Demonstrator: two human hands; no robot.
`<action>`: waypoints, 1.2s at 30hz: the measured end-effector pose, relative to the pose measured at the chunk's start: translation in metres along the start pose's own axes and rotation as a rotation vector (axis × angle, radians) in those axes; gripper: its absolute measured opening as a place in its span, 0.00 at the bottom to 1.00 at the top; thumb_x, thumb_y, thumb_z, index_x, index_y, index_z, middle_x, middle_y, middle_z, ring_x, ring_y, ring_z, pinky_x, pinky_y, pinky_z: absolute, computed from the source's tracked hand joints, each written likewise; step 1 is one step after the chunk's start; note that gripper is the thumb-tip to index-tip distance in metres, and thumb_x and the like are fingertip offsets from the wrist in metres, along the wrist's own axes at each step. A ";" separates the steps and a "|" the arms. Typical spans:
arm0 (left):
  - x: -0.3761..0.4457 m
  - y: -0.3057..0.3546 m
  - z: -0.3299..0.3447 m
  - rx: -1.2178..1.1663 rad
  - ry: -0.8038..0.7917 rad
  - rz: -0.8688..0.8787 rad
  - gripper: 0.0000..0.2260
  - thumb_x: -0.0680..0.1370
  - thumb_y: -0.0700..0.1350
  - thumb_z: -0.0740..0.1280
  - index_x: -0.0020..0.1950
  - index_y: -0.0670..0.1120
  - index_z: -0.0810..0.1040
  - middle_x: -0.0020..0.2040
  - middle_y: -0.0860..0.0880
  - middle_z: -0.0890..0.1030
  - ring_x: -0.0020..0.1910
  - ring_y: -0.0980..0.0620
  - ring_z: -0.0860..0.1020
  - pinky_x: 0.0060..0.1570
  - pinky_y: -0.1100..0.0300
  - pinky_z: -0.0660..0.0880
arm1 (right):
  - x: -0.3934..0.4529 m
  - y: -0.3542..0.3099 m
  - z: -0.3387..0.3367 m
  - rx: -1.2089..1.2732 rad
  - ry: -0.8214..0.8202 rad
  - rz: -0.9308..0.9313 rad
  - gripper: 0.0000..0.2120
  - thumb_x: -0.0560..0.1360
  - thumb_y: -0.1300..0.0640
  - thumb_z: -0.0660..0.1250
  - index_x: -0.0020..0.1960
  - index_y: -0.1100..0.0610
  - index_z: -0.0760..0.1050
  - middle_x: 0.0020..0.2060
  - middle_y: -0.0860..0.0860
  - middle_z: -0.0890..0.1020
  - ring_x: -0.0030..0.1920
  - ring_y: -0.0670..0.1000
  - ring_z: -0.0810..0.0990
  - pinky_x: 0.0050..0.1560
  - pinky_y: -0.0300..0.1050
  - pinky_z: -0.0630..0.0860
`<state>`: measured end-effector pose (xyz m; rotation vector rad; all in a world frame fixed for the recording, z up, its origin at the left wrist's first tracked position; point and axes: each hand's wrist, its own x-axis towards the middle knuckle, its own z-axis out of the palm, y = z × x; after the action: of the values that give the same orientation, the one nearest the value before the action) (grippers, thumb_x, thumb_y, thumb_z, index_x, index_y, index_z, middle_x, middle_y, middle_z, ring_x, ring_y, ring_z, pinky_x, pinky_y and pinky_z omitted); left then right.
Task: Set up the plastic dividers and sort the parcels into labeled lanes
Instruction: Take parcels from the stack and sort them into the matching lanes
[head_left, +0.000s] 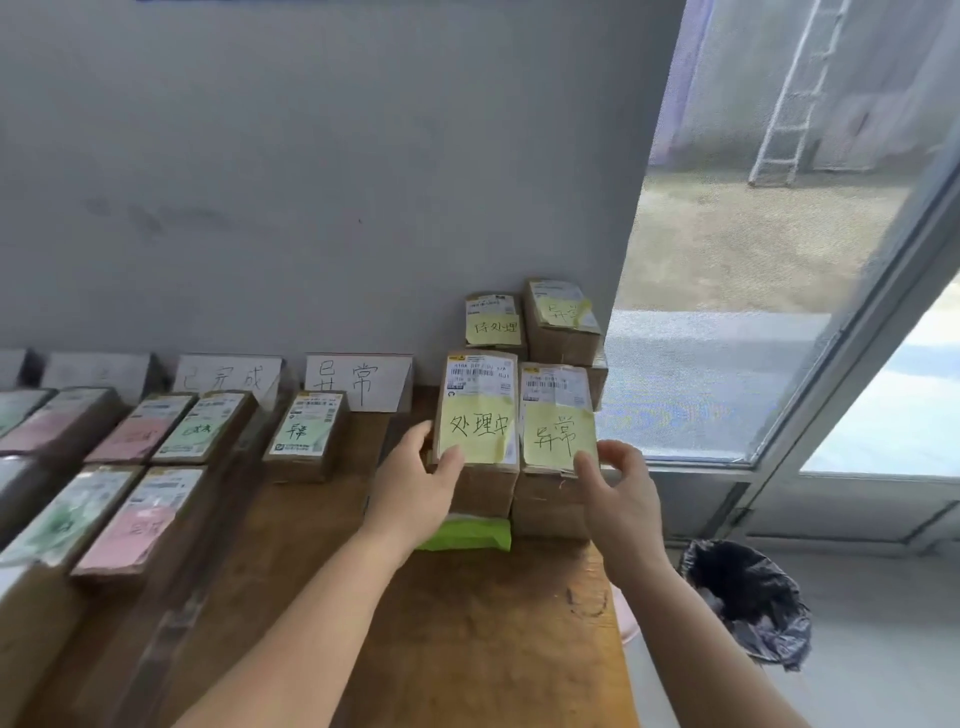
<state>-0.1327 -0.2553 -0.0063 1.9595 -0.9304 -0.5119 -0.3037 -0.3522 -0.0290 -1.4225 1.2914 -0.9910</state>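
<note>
Two cardboard parcels with yellow handwritten notes top a stack at the table's far right. My left hand (415, 483) grips the left parcel (478, 410), thumb on its note and fingers round its left edge. My right hand (618, 493) pinches the lower right corner of the right parcel (558, 421). Two more noted parcels (530, 325) stand behind against the wall. White lane label cards (358, 382) lean on the wall. Clear plastic dividers (260, 431) run between lanes that hold parcels with pink and green notes (306, 431).
A green packet (467, 535) lies under the front of the stack. The wooden table (467, 623) ends just right of the stack. A bin with a black bag (748, 597) stands on the floor to the right, below a large window.
</note>
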 end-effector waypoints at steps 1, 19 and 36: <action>-0.003 0.000 -0.002 -0.018 0.015 -0.003 0.23 0.79 0.52 0.63 0.73 0.49 0.65 0.65 0.53 0.76 0.61 0.53 0.73 0.59 0.55 0.72 | -0.001 -0.002 0.000 0.007 -0.005 -0.014 0.09 0.75 0.52 0.67 0.54 0.50 0.72 0.49 0.43 0.78 0.55 0.50 0.77 0.60 0.52 0.72; -0.040 -0.043 -0.119 -0.359 0.225 -0.085 0.17 0.76 0.50 0.69 0.63 0.57 0.70 0.56 0.56 0.80 0.57 0.55 0.76 0.60 0.47 0.74 | -0.049 -0.062 0.079 0.250 -0.385 -0.070 0.13 0.76 0.54 0.67 0.59 0.46 0.73 0.48 0.48 0.85 0.44 0.46 0.83 0.37 0.41 0.77; 0.041 -0.140 -0.250 -0.344 0.226 -0.072 0.22 0.75 0.48 0.70 0.65 0.62 0.66 0.63 0.52 0.76 0.60 0.50 0.75 0.47 0.61 0.74 | -0.084 -0.064 0.270 -0.307 -0.057 -0.032 0.22 0.81 0.52 0.57 0.74 0.46 0.59 0.61 0.58 0.75 0.53 0.58 0.77 0.52 0.50 0.75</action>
<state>0.1147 -0.1057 0.0067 1.6993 -0.5886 -0.4470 -0.0384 -0.2362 -0.0267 -1.6951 1.4274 -0.7896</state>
